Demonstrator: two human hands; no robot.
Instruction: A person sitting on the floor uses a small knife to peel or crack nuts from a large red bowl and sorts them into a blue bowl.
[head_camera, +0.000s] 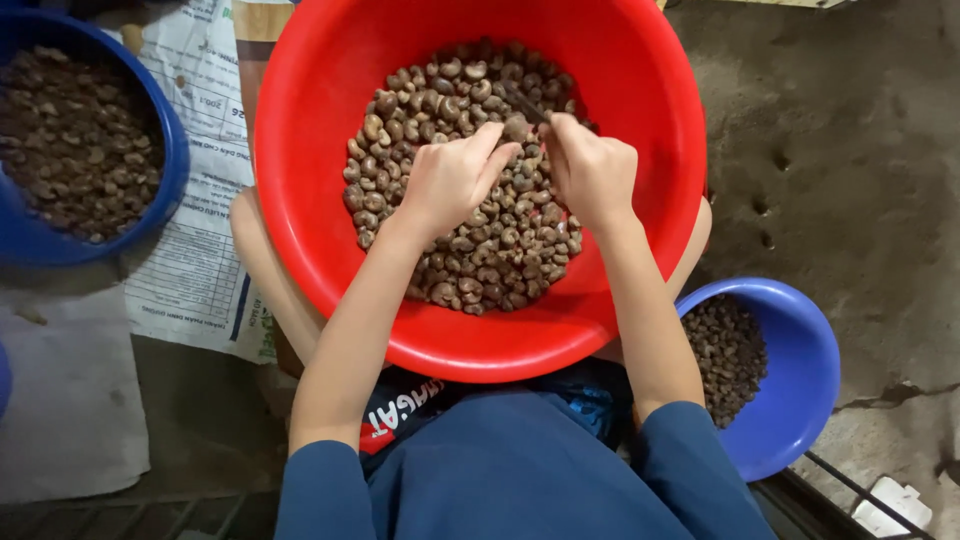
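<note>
A big red basin (330, 120) rests on my lap, holding a heap of brown cashew nuts (470, 250). My left hand (452, 178) hovers over the heap and pinches one nut (515, 128) between fingertips. My right hand (590, 170) is closed around a thin dark metal tool (522, 102) whose tip points at that nut. Both hands meet above the middle of the basin.
A blue bowl (800, 390) with dark shell pieces stands at my right knee. Another blue basin (170, 150) of brown pieces sits at the upper left, on a printed sack (195, 270). Rough concrete floor (850, 150) lies to the right.
</note>
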